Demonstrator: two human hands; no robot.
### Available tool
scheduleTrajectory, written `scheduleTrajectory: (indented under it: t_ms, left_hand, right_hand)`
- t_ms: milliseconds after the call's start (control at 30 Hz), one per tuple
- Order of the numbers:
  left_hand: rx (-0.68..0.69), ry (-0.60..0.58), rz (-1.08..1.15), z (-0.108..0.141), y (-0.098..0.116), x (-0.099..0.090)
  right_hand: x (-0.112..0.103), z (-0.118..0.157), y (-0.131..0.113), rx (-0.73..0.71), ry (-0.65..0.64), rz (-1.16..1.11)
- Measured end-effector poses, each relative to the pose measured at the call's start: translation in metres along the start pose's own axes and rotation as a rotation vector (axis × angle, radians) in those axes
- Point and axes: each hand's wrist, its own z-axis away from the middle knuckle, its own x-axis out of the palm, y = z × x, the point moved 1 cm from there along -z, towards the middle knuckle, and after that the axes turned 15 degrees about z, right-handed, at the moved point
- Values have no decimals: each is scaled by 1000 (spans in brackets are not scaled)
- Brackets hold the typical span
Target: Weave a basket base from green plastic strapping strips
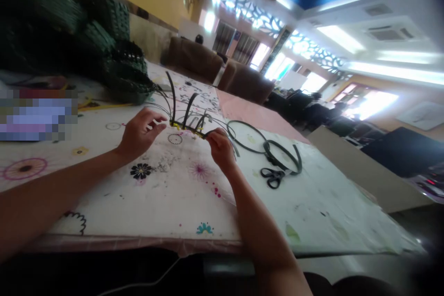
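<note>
A small woven piece (187, 127) of dark strips and yellow bits lies across the middle of the table, with dark strips standing up from it. Its right end is pinched in my right hand (222, 147), fingers closed. Close to its left end, my left hand (141, 132) hovers with thumb and fingers apart and nothing visible between them. Thin strands trail behind the piece. To the right of my right hand rest a coiled dark strip (282, 155) and black-handled scissors (273, 177).
Dark green woven baskets (128, 74) are piled at the back left. A flower-patterned cloth (166, 208) covers the table, whose front edge runs just before me. Brown chairs (194, 58) stand beyond, and a blurred-out patch hides something at far left.
</note>
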Motion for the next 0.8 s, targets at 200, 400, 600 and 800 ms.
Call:
scheduleTrajectory:
  t_ms: [200,400,600,800]
  left_hand:
    - [-73,-20,73,3,-14,2]
    - [100,-35,-20,1,-6,-3]
    - [175,-90,-185,-3,-1,-11]
    - [199,-141,-283,-4,-8,-8]
  right_hand:
    - [-11,-4,-10,-1,-7,-145]
    - [-17,-7,-15,3,-17,-249]
    - [-18,-6,-20,33,-35,-285]
    - [-18,-6,-19,15,-50,-250]
